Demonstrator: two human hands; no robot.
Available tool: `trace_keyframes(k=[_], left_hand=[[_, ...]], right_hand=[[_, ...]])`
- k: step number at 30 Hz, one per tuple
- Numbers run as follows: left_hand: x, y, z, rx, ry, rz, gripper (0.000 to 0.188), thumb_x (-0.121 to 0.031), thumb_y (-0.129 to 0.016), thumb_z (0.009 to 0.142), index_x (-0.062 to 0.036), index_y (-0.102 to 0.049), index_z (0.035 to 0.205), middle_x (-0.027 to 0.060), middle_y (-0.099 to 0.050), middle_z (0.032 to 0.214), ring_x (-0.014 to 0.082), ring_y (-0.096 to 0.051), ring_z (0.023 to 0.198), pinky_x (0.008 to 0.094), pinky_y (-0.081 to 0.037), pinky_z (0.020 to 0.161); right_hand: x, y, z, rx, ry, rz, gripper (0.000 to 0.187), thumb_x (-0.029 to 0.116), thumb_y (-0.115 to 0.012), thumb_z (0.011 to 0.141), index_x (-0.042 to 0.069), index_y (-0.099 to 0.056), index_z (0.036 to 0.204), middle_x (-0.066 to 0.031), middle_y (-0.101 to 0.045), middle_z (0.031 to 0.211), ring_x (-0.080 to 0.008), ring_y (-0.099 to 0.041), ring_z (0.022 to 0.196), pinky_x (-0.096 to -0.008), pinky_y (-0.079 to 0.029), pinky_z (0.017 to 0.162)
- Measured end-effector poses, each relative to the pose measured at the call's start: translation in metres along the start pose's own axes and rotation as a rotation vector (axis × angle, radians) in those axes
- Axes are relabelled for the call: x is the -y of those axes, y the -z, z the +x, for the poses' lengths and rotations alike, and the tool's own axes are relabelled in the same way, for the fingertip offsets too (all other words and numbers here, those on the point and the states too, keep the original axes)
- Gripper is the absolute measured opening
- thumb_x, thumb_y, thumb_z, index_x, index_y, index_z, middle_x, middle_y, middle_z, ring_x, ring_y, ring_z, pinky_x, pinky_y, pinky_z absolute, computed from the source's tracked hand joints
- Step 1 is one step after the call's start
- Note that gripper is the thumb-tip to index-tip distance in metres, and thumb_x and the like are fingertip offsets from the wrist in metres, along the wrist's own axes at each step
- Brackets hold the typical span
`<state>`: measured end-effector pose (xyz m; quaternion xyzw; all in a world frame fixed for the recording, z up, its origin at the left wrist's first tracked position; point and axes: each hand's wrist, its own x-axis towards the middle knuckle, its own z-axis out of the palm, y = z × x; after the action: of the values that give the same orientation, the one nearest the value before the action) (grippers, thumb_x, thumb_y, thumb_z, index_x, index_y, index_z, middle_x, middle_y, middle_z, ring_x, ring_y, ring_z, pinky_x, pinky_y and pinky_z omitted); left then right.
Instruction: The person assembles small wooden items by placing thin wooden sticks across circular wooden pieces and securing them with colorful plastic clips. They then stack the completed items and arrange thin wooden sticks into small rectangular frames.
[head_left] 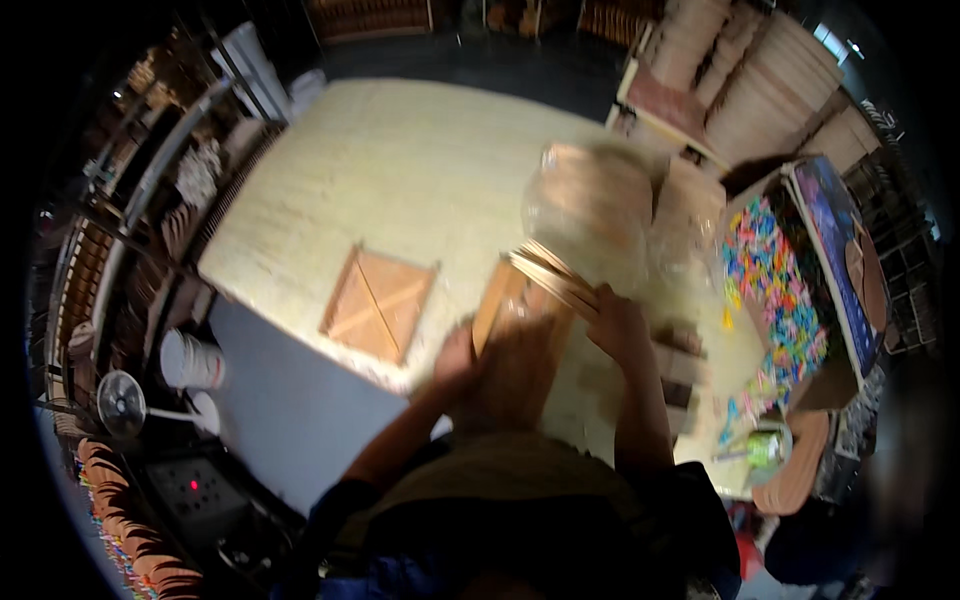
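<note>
My right hand (612, 322) is closed round a bundle of thin pale wooden strips (548, 272), which fan out toward the upper left. Under the strips lies a long, narrow wooden tray (490, 305) with raised light edges, close to my body. At the tray's left edge, my left hand (457, 355) grips its side, blurred by motion. Small shiny bits show inside the tray, too smeared to name. Left of it, a square wooden panel (378, 305) with crossing diagonal strips lies flat on the pale table (400, 150).
Plastic-wrapped stacks of wooden pieces (590, 195) stand beyond my right hand. Farther right, a box (850, 270) sits by a heap of small colourful pieces (770, 275) and a green-labelled tub (765, 448). A white bucket (190, 360) and a fan (122, 405) stand off the table's left side.
</note>
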<state>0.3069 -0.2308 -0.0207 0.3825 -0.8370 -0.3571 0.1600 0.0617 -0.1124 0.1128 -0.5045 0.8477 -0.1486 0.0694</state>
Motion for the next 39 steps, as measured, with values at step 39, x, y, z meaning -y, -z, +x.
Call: trace_keyframes(k=[39], left_hand=[[-0.019,0.024,-0.014,-0.035,-0.679,0.029,0.027,-0.009,-0.066,0.077,-0.0115,-0.067,0.104,0.0063,-0.057,0.096,0.0253,-0.053,0.093,0.037,-0.04,0.081]], right_hand=[[0.001,-0.132,-0.132,-0.114,-0.755,1.769,0.017,0.013,-0.061,0.085,-0.001,-0.062,0.093,-0.0099,-0.065,0.08,-0.0139,-0.057,0.062,-0.0267,-0.046,0.055]])
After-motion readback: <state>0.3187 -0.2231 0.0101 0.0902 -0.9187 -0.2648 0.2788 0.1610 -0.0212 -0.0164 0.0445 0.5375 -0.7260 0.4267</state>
